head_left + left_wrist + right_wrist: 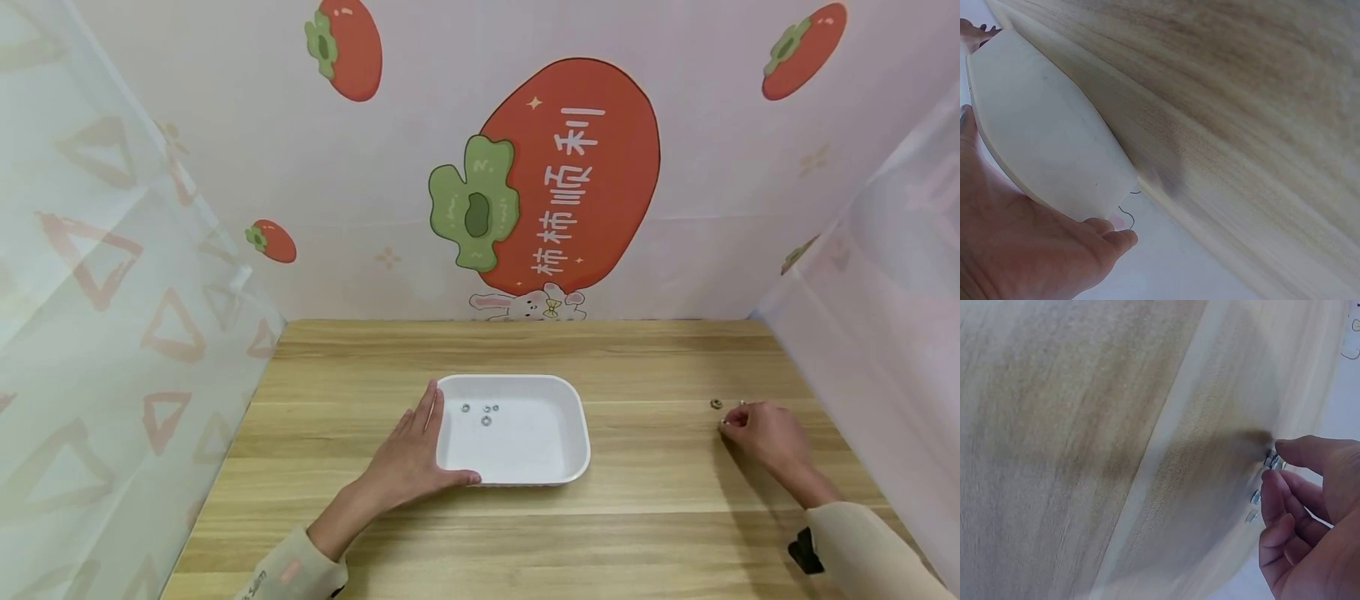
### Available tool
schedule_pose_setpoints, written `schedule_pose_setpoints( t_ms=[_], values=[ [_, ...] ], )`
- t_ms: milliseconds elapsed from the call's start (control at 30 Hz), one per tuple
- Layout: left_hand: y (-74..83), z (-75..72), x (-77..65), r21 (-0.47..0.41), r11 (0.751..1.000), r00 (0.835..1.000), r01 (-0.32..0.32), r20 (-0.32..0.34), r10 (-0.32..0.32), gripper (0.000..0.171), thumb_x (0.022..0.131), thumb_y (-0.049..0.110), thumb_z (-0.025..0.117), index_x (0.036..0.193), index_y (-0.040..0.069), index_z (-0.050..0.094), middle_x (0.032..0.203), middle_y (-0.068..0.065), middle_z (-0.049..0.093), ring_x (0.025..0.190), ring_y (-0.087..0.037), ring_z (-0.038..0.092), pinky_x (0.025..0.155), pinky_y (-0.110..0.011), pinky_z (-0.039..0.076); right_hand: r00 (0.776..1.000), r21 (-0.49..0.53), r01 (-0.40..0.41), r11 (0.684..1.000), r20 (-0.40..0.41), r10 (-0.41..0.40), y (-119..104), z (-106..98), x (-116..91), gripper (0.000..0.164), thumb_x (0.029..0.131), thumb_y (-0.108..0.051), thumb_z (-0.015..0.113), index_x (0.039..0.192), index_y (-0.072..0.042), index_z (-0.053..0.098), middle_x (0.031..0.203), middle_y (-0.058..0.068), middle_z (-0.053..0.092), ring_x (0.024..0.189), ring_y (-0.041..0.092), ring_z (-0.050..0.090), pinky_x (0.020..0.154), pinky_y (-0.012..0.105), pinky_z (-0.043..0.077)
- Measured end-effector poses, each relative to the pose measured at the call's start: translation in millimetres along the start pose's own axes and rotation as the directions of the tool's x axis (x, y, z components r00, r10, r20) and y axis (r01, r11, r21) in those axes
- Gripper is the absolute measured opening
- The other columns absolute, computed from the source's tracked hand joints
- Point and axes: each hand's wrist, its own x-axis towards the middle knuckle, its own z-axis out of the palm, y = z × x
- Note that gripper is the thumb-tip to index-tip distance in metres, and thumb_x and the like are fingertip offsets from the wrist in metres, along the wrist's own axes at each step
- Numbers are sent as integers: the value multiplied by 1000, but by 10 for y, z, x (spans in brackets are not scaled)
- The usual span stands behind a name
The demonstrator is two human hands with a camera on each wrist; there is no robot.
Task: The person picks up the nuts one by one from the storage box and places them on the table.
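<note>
Right hand (pixel 772 437) pinches a small nut (pixel 1270 459) — light, square hold on its sides seems best; left hand (pixel 408 462), spread wide, braces the tray (pixel 540 442) — gentle pressure should suffice.

It's bright and even in here, the left wall (pixel 97 267) nearly washed out, a soft shadow (pixel 738 500) trailing down the table (pixel 637 525) from the right hand (pixel 776 437); both wrist views look dimmer, greyer, the wood grain smeared
</note>
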Motion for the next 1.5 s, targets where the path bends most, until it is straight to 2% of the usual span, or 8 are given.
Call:
schedule_pose_setpoints(
  t_ms=[67, 133, 267, 433, 667, 900, 1233, 1500],
  values=[
    [-2, -4, 1, -1, 1000, 1000, -4, -1, 4, 144, 75, 84, 73, 167, -3, 6, 178, -17, -3, 160, -37, 24, 129, -54, 24, 1000, 2, -16, 1000, -10, 16, -14, 10, -12, 17, 89, -14, 69, 76, -4, 72, 71, 7, 69, 60, 15, 54, 52, 31, 40],
    [-4, -8, 2, 4, 1000, 1000, -8, 1, 8, 144, 75, 85, 73, 167, -3, 7, 178, -17, -3, 160, -37, 24, 129, -54, 24, 999, 3, -30, 1000, -33, 30, -35, 15, -22, 16, 88, -14, 66, 77, -5, 72, 71, 6, 67, 60, 14, 48, 51, 29, 36],
    [-2, -15, -2, 8, 1000, 1000, -7, 4, 7, 143, 75, 85, 72, 168, -3, 7, 178, -17, -4, 160, -37, 24, 129, -54, 24, 998, -13, -32, 999, -61, 31, -123, -21, -10, 23, 93, -18, 65, 96, 2, 78, 87, 21, 75, 65, 23, 62, 49, 33, 43],
    [5, -16, -6, 3, 1000, 1000, -3, 6, 3, 142, 76, 83, 75, 168, -2, 7, 178, -16, -5, 161, -37, 23, 129, -54, 23, 993, -41, 53, 998, -100, -57, -310, -55, 11, 26, 96, -21, 73, 105, 2, 80, 97, 22, 79, 69, 32, 73, 48, 36, 50],
    [-1, -4, 1, 7, 1000, 1000, -6, 1, 6, 141, 77, 81, 76, 168, -2, 8, 178, -16, -4, 161, -38, 23, 129, -55, 23, 978, -37, 155, 987, -135, -159, -663, -51, 21, 31, 93, -30, 81, 103, 0, 81, 92, 16, 80, 62, 24, 69, 41, 32, 42],
    [-12, 4, 0, 5, 1000, 1000, -9, 2, 9, 141, 76, 81, 75, 168, -2, 8, 178, -16, -5, 160, -38, 23, 129, -55, 23, 945, -25, 275, 961, -176, -275, -1037, -61, 31, 27, 90, -29, 85, 99, -4, 83, 86, 8, 79, 62, 15, 67, 47, 30, 48],
    [0, 0, 1, -53, 998, 1000, 17, 4, -17, 142, 75, 80, 78, 169, 1, 7, 179, -11, -6, 158, -43, 28, 110, -57, 50, 922, -2, 358, 934, -156, -354, -1606, -63, 53, 21, 87, -25, 88, 96, -6, 83, 83, 2, 77, 65, 11, 65, 54, 30, 52],
    [7, 4, 1, -82, 996, 1000, 23, 7, -23, 143, 75, 77, 80, 169, 2, 5, 179, -12, -6, 158, -40, 29, 92, -51, 61, 905, 41, 418, 908, -104, -412, -1992, -3, 118, 20, 84, -22, 90, 97, -7, 83, 84, -1, 76, 64, 5, 58, 55, 25, 48]
  ],
)
